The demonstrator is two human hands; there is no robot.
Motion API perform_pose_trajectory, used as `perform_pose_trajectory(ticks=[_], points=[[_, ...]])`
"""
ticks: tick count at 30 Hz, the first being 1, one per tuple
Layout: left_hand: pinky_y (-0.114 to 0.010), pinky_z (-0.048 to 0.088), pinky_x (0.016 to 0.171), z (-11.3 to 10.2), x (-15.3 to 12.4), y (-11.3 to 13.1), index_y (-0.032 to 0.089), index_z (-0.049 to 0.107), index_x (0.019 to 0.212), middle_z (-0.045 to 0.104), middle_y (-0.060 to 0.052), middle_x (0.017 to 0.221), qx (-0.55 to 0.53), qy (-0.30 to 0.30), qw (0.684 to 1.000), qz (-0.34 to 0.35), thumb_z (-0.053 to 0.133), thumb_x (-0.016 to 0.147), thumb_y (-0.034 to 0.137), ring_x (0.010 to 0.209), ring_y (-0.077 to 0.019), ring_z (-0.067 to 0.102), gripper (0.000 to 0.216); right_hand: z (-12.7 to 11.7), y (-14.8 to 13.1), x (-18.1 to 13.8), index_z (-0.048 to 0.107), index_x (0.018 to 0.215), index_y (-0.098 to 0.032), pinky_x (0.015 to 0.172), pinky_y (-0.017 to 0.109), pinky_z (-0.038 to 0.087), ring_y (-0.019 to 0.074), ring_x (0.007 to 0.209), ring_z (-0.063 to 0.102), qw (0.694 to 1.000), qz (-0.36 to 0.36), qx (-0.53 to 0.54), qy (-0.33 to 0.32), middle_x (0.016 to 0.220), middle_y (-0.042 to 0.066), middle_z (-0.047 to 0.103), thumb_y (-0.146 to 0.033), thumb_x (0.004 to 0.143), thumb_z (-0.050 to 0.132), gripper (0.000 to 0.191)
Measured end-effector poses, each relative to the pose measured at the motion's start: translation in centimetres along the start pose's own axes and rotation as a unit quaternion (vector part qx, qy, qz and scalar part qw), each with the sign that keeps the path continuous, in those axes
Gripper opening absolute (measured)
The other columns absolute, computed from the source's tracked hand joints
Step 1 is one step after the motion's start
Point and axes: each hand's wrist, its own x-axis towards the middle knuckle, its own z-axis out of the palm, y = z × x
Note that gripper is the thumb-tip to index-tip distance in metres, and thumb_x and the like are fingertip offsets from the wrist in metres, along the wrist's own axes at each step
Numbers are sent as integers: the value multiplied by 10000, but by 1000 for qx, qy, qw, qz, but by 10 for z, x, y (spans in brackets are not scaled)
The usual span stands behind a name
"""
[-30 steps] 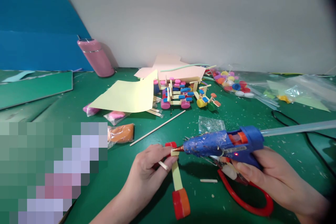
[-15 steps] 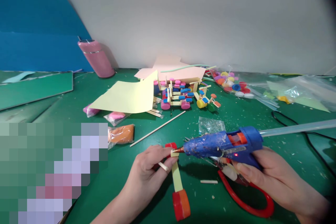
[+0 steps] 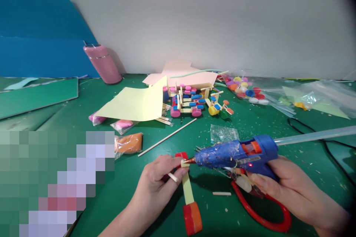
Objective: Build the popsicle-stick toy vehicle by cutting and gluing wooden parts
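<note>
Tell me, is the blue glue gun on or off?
The blue glue gun looks on: a small red light glows on its side. I can't tell how hot it is.

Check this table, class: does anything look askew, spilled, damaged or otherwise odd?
The blue glue gun in the right hand looks untidy: pale residue crusts its front. Pale specks litter the green tabletop. The pink tumbler appears tilted, though lens distortion may explain that.

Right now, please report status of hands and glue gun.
Right hand gripping blue glue gun. Left hand holding pale stick, nozzle by left fingertips. Red loop handle beneath right hand.
</note>
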Motion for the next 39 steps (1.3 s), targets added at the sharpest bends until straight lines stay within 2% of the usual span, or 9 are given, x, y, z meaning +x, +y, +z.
perform_pose_trajectory(ticks=[5, 13, 18, 26, 34, 39], points=[[-163, 396, 464, 0, -1, 0, 140, 669, 712, 588, -1, 541, 6, 3, 1000, 0, 551, 773, 122, 497, -91, 512, 134, -1, 1, -1, 611, 874, -260, 541, 174, 473, 112, 612, 592, 999, 21, 19, -19, 749, -16, 638, -261, 863, 475, 136], [-162, 396, 461, 0, -1, -1, 153, 663, 696, 574, 9, 526, 6, 8, 1000, 4, 558, 769, 130, 489, -89, 508, 130, 1, 6, -6, 634, 842, -209, 503, 215, 480, 141, 579, 588, 996, 78, 28, -28, 721, 19, 635, -350, 868, 453, 230], [-169, 405, 473, -1, -1, -1, 163, 662, 717, 590, 7, 545, 1, 2, 1000, -5, 549, 777, 138, 501, -94, 516, 130, 0, 7, -7, 633, 861, -219, 511, 211, 482, 137, 581, 587, 996, 79, 33, -27, 728, 10, 635, -348, 865, 460, 216], [-172, 398, 464, 0, 0, 0, 164, 656, 692, 571, 11, 527, 7, 3, 1000, -6, 553, 773, 141, 491, -95, 505, 133, -1, 2, -3, 621, 721, -206, 475, 228, 474, 148, 552, 569, 996, 78, 26, -28, 691, 25, 625, -378, 868, 437, 291], [-170, 392, 456, -2, -1, 0, 161, 664, 701, 576, 8, 528, 3, -5, 1000, -14, 541, 781, 145, 487, -94, 501, 148, -3, 5, -6, 591, 727, -210, 486, 215, 464, 131, 563, 553, 995, 83, 35, -51, 698, 12, 606, -355, 883, 422, 272], [-168, 395, 464, -1, 1, 1, 153, 661, 683, 578, 3, 532, -7, 1, 1000, -11, 551, 773, 137, 491, -93, 506, 143, -3, 5, -5, 608, 784, -210, 484, 208, 463, 128, 569, 561, 996, 75, 39, -40, 704, 11, 613, -341, 884, 425, 246]])
